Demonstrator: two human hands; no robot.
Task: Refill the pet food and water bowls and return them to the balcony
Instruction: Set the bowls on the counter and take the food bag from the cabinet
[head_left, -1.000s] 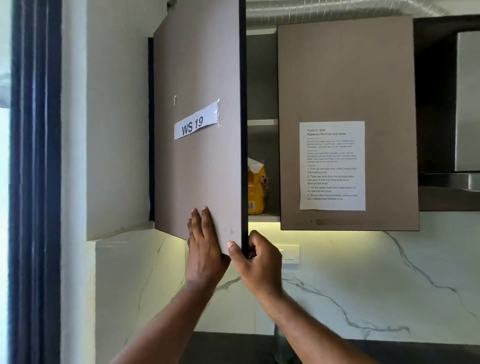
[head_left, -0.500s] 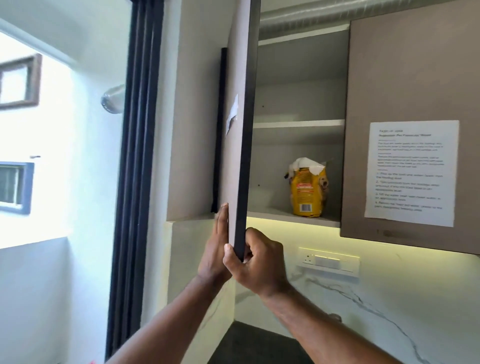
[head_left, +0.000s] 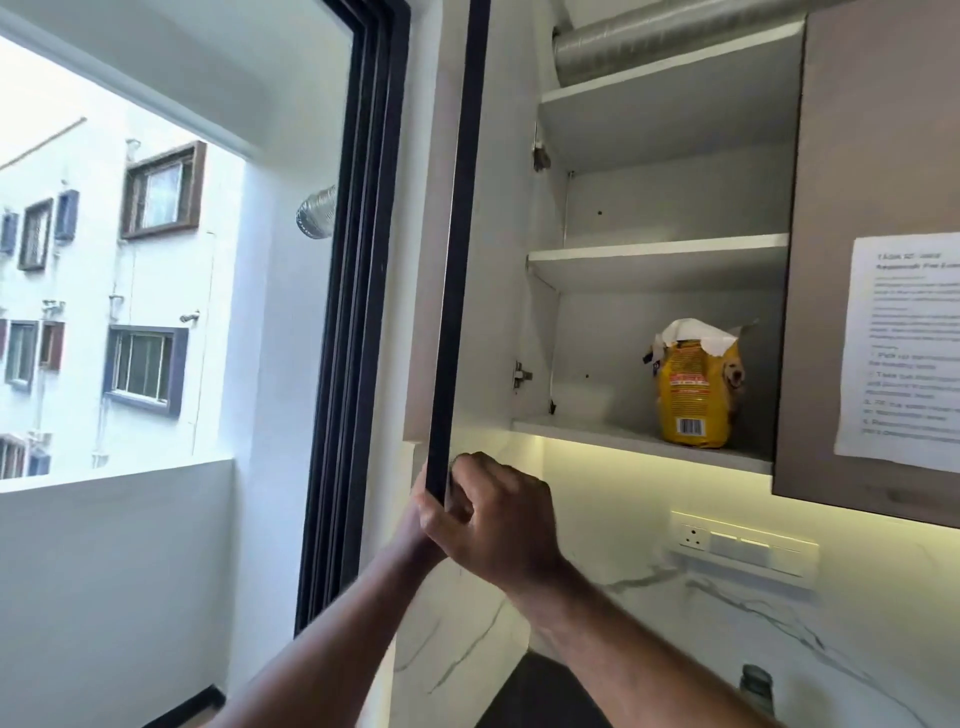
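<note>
A yellow pet food bag (head_left: 693, 387) with a torn white top stands upright on the bottom shelf of the wall cabinet. The cabinet door (head_left: 457, 218) is swung wide and shows edge-on, with a dark rim. My right hand (head_left: 493, 519) grips the door's lower corner. My left hand (head_left: 415, 525) is mostly hidden behind that corner, pressed on the door's outer face. No bowls are in view.
The cabinet's right door (head_left: 857, 156) is closed and carries a printed task sheet (head_left: 904, 353). A switch panel (head_left: 743, 545) sits on the marble wall below. A silver duct (head_left: 649, 36) runs above the shelves. A black sliding frame (head_left: 353, 312) borders the balcony at left.
The cabinet door has swung from nearly closed to wide open, uncovering the shelves and the food bag. Both hands stayed on its lower corner, and my view turned left toward the balcony.
</note>
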